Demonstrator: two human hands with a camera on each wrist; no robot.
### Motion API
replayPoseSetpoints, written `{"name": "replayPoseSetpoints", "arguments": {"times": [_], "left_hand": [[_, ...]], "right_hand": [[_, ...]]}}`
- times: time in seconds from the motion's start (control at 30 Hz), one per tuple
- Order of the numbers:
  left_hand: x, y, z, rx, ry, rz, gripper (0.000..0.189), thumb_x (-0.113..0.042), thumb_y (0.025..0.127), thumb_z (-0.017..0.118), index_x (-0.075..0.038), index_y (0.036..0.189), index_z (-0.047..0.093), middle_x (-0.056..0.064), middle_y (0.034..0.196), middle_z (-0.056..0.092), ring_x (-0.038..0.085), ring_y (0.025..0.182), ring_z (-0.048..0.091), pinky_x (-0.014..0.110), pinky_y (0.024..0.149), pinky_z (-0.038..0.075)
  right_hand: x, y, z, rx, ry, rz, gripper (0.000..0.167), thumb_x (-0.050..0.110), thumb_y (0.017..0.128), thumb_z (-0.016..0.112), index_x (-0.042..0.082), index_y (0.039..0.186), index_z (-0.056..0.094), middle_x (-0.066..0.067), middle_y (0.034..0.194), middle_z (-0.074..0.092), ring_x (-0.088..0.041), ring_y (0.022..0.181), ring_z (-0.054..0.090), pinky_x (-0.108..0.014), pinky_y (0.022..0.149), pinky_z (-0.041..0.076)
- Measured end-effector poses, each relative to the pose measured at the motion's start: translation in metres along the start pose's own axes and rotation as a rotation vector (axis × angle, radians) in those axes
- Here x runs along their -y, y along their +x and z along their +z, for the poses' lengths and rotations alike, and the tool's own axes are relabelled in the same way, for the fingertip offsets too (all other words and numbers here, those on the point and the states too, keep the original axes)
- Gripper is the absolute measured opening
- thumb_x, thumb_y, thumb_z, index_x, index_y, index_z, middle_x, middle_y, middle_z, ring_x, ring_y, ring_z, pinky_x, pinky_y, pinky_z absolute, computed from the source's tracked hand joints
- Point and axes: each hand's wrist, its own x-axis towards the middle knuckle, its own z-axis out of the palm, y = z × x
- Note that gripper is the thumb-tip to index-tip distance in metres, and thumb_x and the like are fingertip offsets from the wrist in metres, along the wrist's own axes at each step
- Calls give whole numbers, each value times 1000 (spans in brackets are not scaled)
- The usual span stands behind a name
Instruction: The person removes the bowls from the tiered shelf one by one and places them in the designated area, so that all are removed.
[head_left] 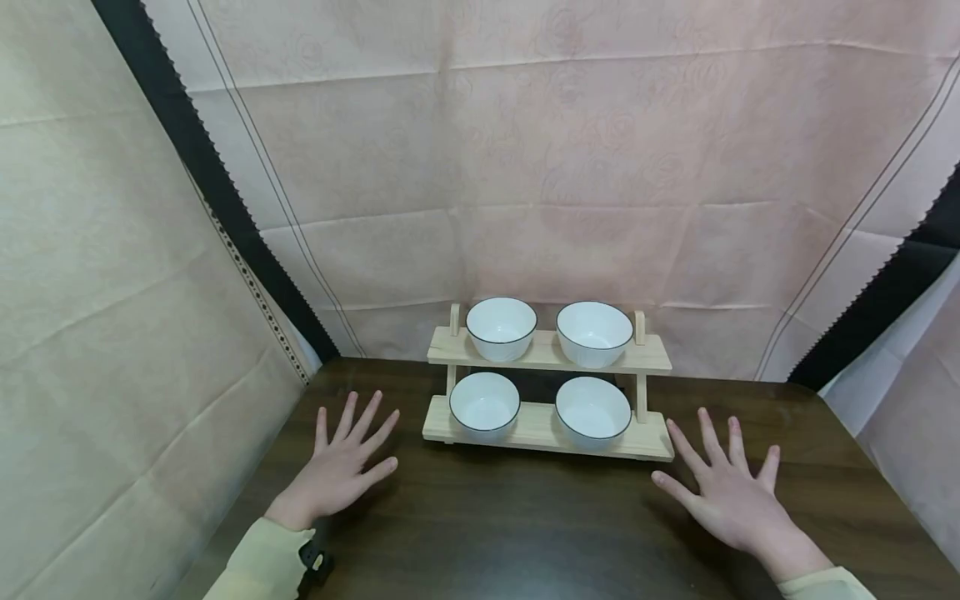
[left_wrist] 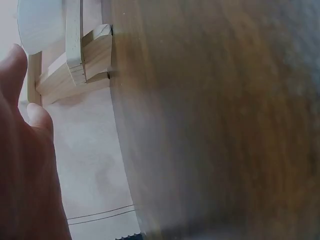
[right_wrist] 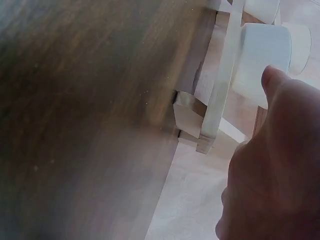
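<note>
A two-tier light wooden rack [head_left: 540, 354] stands at the back of the dark table. Its upper shelf carries two white bowls with dark rims, a left one [head_left: 501, 329] and a right one [head_left: 594, 333]. On the lower shelf sit two more of the same kind, one at left [head_left: 484, 406] and one at right [head_left: 592, 412]. My left hand [head_left: 333, 475] is spread over the table to the left of the rack, holding nothing. To the rack's right, my right hand [head_left: 735, 496] is spread likewise, its fingertips near the lower shelf's end.
The dark wood table [head_left: 495, 525] has its far edge against a pale cloth backdrop [head_left: 570, 167]. Cloth side walls [head_left: 97, 292] with black strips [head_left: 232, 208] flank it. A dark band [head_left: 313, 558] is on the left wrist.
</note>
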Motion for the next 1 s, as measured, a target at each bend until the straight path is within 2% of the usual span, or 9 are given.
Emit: {"name": "replayPoseSetpoints", "arguments": {"times": [0.13,0.23,0.33,0.43,0.5,0.63,0.7,0.83,1.0], "left_hand": [[-3,3,-1,-21,-59,9,75,-55,106,59,-28,170,31,2,180,-1,38,163,-12,72,118,-21],[-9,8,-3,-59,-142,-11,71,-58,107,55,-25,168,38,5,179,12,38,164,6,75,123,0],[-16,13,-4,-119,-261,-57,69,-59,109,51,-17,163,47,11,174,31,39,158,31,72,121,25],[-26,20,-4,-192,-401,-112,63,-53,111,51,-9,156,56,16,162,49,40,145,51,66,113,43],[-34,25,-4,-238,-490,-147,57,-47,112,53,-7,152,60,17,153,58,37,136,59,62,109,49],[-52,36,-8,-327,-603,-198,47,-39,112,56,-9,147,65,14,135,70,28,117,69,54,98,57],[-61,40,-11,-374,-638,-202,42,-35,111,59,-9,143,68,12,126,73,25,108,69,48,92,58],[-79,49,-16,-442,-698,-200,36,-29,109,65,-8,137,72,7,108,75,21,89,67,35,78,56],[-94,62,-15,-405,-800,-261,38,-25,107,67,-6,140,69,7,98,73,24,76,69,30,65,52]], "right_hand": [[-1,4,-3,-21,67,-1,87,71,104,49,29,173,17,-30,174,-6,-67,152,-12,-94,99,-13],[-3,13,-8,-59,188,4,80,63,107,50,22,172,26,-37,171,7,-70,150,8,-92,105,11],[-6,25,-10,-96,316,32,76,56,110,51,9,167,35,-38,166,26,-65,146,30,-84,106,31],[-10,37,-7,-84,455,95,78,56,110,49,2,165,35,-36,162,38,-58,144,40,-76,108,38],[-11,42,-4,-47,588,145,81,57,110,48,1,167,30,-34,162,39,-54,144,43,-71,109,42],[-14,52,8,5,854,202,81,52,111,49,4,170,20,-34,163,34,-49,145,43,-53,106,53],[-15,55,14,23,932,209,81,52,112,49,7,172,17,-32,164,32,-46,146,42,-41,101,56],[-16,61,22,63,978,213,82,53,111,49,12,173,14,-29,164,30,-41,145,39,-31,96,49],[-17,64,24,93,969,214,85,51,109,53,8,172,15,-30,168,24,-44,148,34,-36,100,47]]}}
